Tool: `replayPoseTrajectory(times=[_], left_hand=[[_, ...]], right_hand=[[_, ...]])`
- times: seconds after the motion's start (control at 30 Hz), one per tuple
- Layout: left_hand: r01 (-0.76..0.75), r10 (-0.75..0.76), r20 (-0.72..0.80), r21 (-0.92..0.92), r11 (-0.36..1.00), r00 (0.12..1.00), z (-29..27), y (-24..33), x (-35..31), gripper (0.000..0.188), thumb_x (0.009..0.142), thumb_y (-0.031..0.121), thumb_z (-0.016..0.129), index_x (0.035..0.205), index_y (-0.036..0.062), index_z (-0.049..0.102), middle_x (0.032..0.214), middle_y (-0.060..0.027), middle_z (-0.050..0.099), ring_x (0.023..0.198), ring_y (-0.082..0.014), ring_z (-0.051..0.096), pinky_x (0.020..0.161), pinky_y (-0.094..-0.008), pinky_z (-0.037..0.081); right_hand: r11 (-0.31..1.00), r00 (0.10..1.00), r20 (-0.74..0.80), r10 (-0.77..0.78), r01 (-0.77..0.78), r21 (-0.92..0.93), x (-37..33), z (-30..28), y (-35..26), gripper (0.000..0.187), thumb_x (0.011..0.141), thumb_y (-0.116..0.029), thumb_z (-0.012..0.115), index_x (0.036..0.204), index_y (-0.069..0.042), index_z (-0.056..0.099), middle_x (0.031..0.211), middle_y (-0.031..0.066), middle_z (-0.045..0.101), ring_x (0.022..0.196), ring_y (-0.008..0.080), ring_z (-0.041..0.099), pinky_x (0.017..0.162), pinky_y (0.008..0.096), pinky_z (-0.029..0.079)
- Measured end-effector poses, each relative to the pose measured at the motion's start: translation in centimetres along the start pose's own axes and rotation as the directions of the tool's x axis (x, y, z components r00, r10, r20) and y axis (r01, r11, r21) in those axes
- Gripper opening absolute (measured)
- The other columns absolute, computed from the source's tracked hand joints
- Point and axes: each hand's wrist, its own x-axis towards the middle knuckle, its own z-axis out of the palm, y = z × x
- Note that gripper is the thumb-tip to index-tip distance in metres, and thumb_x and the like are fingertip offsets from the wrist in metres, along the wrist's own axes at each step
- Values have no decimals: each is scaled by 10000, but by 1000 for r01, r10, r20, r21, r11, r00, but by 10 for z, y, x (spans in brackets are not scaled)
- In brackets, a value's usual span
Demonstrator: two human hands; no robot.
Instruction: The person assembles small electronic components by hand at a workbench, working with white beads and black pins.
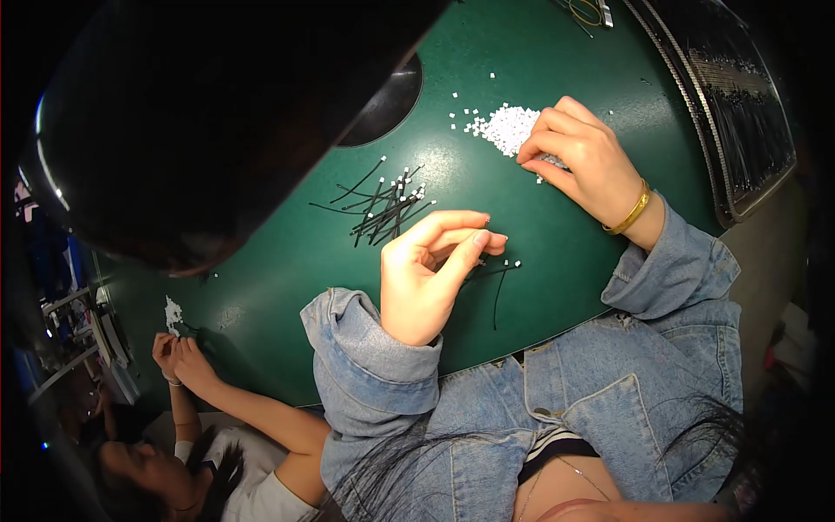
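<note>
Over the green table (557, 235), my left hand (424, 274) is closed, thumb against fingertips. What it holds, if anything, is too small to make out. Just beyond it lies a loose heap of short black wires (383, 213), many tipped with small white pieces. A few more black wires (497, 291) with white ends show beside and under its fingertips. My right hand (584, 161) reaches into the near right side of a pile of tiny white connector-like pieces (511, 129). Its fingers are bent together at the pile, and their tips hide whatever is between them.
A large dark object (191, 113) blocks the upper left, with a round black disc (387, 104) beside it. A clear-walled tray of black wires (731, 87) stands at right. At lower left, a co-worker's hands (187, 361) work by another white pile (173, 311).
</note>
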Motion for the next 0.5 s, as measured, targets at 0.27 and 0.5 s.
replayPoseTrajectory(times=[0.27, 0.5], left_hand=[[72, -67, 62, -85, 994, 996, -9, 2, 0, 82, 815, 29, 530, 858, -40, 535, 764, -138, 614, 670, -180, 610, 608, -237, 472], [121, -114, 63, -112, 986, 991, -10, 5, 0, 82, 799, 20, 561, 858, -35, 551, 730, -101, 609, 657, -146, 603, 594, -214, 469]], right_hand=[[870, 974, 19, 227, -212, 445, 5, -3, -14, 44, 707, -29, 609, 748, -30, 594, 733, 31, 561, 681, 149, 532, 607, 248, 443], [814, 991, 92, 95, -131, 566, 4, 2, -17, 83, 726, -23, 606, 808, -17, 622, 762, 55, 595, 676, 135, 569, 608, 235, 455]])
